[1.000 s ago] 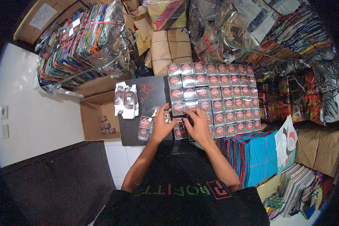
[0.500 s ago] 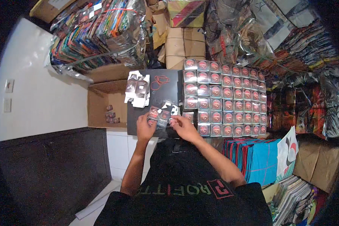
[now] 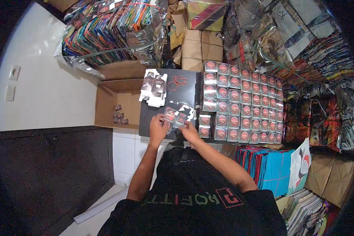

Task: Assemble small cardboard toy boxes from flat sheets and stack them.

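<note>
Two dark cartons with red round emblems lie side by side at the near edge of the black table point(image 3: 181, 94), between my hands. My left hand point(image 3: 158, 129) grips the left carton point(image 3: 170, 114) along its left side, fingers curled over it. The right carton point(image 3: 180, 118) has white flaps standing out at its far end. My right hand point(image 3: 190, 132) pinches its near right edge; the fingertips are partly hidden. Farther left on the table lies a pile of flattened cartons point(image 3: 158, 89), white inside and dark outside, beside some red rubber bands point(image 3: 179, 81).
Rows of finished-looking square boxes point(image 3: 234, 94) with red emblems cover the table's right side. An open cardboard box point(image 3: 126, 106) to the left holds several small boxes. Plastic-wrapped stacks point(image 3: 114, 35) crowd the back, and blue folded bundles point(image 3: 271, 169) stand at the near right.
The whole view has shifted, so the table appears farther right. My right hand has moved from the flap end down to the carton's near edge, uncovering a box in the nearest row.
</note>
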A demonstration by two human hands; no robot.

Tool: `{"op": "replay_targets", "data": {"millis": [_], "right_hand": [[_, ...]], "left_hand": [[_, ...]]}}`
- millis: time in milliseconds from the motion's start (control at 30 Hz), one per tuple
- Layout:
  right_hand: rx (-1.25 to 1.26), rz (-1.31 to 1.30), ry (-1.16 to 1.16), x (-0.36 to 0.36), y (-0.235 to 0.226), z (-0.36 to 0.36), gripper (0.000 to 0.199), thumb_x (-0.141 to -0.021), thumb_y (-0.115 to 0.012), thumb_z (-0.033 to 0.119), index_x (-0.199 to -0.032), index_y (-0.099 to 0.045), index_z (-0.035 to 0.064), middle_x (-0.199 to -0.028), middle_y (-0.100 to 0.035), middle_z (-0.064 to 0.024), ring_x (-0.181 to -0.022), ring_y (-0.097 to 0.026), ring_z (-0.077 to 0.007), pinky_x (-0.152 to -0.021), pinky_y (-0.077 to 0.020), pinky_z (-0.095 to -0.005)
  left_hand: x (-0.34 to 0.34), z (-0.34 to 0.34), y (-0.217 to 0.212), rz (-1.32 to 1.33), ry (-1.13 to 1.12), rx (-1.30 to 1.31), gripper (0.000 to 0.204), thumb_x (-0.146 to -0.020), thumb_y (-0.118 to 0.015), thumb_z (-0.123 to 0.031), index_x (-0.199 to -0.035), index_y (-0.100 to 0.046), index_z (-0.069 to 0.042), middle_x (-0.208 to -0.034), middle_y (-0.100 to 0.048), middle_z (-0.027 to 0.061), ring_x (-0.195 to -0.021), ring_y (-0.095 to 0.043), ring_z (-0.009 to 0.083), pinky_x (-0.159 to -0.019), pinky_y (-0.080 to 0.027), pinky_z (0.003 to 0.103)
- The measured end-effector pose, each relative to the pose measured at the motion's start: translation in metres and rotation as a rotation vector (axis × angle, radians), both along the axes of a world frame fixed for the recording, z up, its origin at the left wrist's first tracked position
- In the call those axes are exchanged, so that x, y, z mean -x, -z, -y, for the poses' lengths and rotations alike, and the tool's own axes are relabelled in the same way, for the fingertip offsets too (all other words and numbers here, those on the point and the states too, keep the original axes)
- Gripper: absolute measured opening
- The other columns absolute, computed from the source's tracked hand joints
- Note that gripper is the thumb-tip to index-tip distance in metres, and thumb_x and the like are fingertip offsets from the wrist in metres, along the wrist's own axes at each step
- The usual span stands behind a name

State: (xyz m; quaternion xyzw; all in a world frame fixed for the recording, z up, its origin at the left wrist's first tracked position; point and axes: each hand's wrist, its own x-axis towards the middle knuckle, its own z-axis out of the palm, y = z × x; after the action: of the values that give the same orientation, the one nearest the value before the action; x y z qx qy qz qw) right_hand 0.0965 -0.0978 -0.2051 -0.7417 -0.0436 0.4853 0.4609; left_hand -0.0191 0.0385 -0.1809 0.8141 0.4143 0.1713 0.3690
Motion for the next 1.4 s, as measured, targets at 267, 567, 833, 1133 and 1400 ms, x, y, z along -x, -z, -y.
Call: {"op": "replay_targets", "data": {"millis": [267, 567, 833, 1133, 1400], "right_hand": [[-0.01, -0.245, 0.172, -0.001, 0.024, 0.008, 0.052, -0.093, -0.071, 0.022, -0.137, -0.049, 0.0049, -0.109, -0.063, -0.0048, -0.095, -0.057, -0.0161, -0.075, -0.045, -0.0346], [-0.097, -0.229, 0.219, 0.007, 0.018, 0.011, 0.048, -0.095, -0.07, 0.021, -0.136, -0.048, 0.0068, -0.106, -0.064, -0.0049, -0.093, -0.059, -0.0159, -0.078, -0.0447, -0.0325], [-0.214, -0.319, 0.323, 0.008, 0.013, 0.008, 0.043, -0.093, -0.068, 0.018, -0.132, -0.058, 0.0007, -0.107, -0.066, -0.0078, -0.092, -0.059, -0.0153, -0.079, -0.0463, -0.0305], [-0.287, -0.336, 0.44, -0.004, -0.052, 0.013, 0.025, -0.097, -0.069, 0.013, -0.121, -0.061, 0.0122, -0.087, -0.061, 0.003, -0.076, -0.056, -0.0088, -0.063, -0.0409, -0.0253], [-0.546, 0.001, 0.193, -0.032, -0.107, 0.024, 0.023, -0.095, -0.072, 0.01, -0.115, -0.062, 0.0074, -0.087, -0.06, 0.0062, -0.075, -0.053, -0.0034, -0.066, -0.0427, -0.023]], "left_hand": [[0.005, -0.013, 0.015, -0.03, 0.026, 0.094, 0.022, -0.086, -0.069, -0.006, -0.107, -0.067, 0.001, -0.086, -0.073, 0.0139, -0.071, -0.073, 0.0233, -0.069, -0.058, 0.036], [-0.001, -0.017, -0.008, -0.178, 0.088, 0.152, 0.033, -0.083, -0.075, -0.019, -0.109, -0.069, 0.0, -0.092, -0.074, 0.0192, -0.092, -0.074, 0.031, -0.08, -0.058, 0.041], [-0.024, 0.004, -0.037, -0.06, 0.187, 0.183, 0.032, -0.095, -0.064, -0.027, -0.11, -0.068, 0.001, -0.09, -0.071, 0.0265, -0.088, -0.07, 0.0453, -0.075, -0.053, 0.051], [-0.03, -0.01, -0.07, 0.187, 0.218, 0.738, 0.022, -0.102, -0.064, -0.02, -0.112, -0.07, -0.001, -0.079, -0.066, 0.0, -0.068, -0.058, 0.0065, -0.06, -0.046, 0.027], [-0.032, 0.001, -0.11, 0.344, 0.249, 0.62, 0.095, -0.094, -0.074, -0.009, -0.164, -0.01, -0.005, -0.13, -0.061, 0.0169, -0.112, -0.065, 0.0196, -0.091, -0.054, 0.033]]}}
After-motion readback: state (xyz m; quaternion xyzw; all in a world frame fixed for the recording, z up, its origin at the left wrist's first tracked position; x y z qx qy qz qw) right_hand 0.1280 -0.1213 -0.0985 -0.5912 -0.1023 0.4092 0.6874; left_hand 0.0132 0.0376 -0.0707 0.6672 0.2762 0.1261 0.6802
